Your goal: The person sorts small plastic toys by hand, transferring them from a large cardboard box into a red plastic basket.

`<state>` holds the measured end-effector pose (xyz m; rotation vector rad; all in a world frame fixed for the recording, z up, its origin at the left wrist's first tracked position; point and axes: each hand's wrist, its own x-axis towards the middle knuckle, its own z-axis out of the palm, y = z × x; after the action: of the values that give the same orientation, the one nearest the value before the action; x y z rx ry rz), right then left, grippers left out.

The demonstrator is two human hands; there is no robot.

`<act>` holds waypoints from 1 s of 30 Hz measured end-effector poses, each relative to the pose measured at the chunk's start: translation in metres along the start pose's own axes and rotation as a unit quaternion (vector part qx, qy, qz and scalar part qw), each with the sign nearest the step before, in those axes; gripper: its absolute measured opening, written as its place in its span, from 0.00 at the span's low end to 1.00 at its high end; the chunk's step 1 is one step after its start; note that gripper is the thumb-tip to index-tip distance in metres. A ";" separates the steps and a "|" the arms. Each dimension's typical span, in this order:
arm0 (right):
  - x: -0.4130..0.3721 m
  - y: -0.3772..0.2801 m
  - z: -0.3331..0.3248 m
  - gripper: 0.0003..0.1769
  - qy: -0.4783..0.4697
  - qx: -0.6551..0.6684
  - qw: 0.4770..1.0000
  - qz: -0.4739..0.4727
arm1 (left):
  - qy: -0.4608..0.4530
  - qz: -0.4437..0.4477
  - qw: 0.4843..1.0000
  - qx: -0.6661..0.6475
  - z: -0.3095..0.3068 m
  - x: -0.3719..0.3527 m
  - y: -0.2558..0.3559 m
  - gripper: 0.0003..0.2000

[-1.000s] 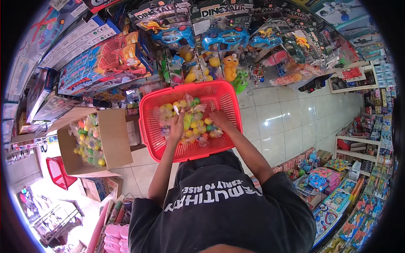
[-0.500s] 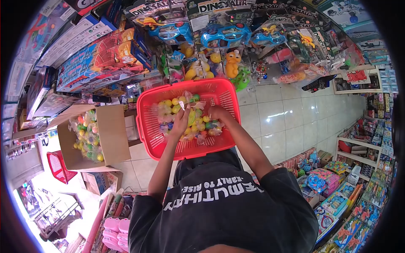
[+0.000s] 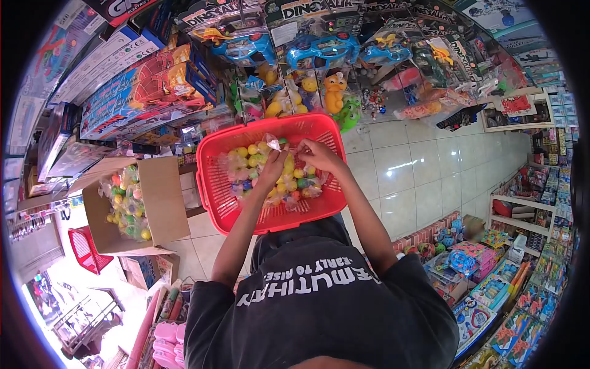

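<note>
A red plastic basket [image 3: 212, 209] holds clear bags of small colourful balls [image 3: 289, 182], mostly yellow with some green, orange and blue. My left hand [image 3: 270, 170] is over the middle of the basket, its fingers closed on the top of a clear plastic bag [image 3: 272, 142]. Close by on the right, my right hand [image 3: 318, 155] is over the basket's upper right part with its fingers bent together. Whatever lies between its fingertips is too small to make out.
An open cardboard box [image 3: 166, 200] with more bagged balls stands at the left. Beyond the basket hang packaged dinosaur toys [image 3: 322, 52]. Boxed toys [image 3: 138, 92] are stacked at the upper left. Tiled floor [image 3: 399, 166] lies at the right, with shelves [image 3: 522, 224] past it.
My right hand has risen from the balls and moved up and left, nearer to my left hand. My left hand has shifted slightly right. The whole view has moved a little.
</note>
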<state>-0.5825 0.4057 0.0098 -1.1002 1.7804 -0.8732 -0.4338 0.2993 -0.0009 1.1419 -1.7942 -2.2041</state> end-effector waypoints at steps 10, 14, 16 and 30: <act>0.000 -0.001 0.004 0.21 0.071 -0.127 0.989 0.027 | -0.063 -0.039 0.987 -0.140 0.021 0.002 0.024 0.19; 0.002 0.011 0.010 0.19 0.098 -0.130 0.986 0.021 | -0.073 -0.031 0.990 -0.113 0.009 0.018 -0.006 0.19; 0.006 0.015 0.014 0.14 0.106 -0.197 0.974 0.019 | -0.105 0.030 0.992 0.060 0.000 0.031 -0.026 0.18; 0.021 0.072 0.045 0.09 0.005 -0.279 0.954 0.113 | -0.090 0.135 0.947 0.278 -0.020 0.035 -0.048 0.15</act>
<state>-0.5704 0.4075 -0.0774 -1.1979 2.1780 -0.2333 -0.4293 0.2807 -0.0610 0.7016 -2.5753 -1.7401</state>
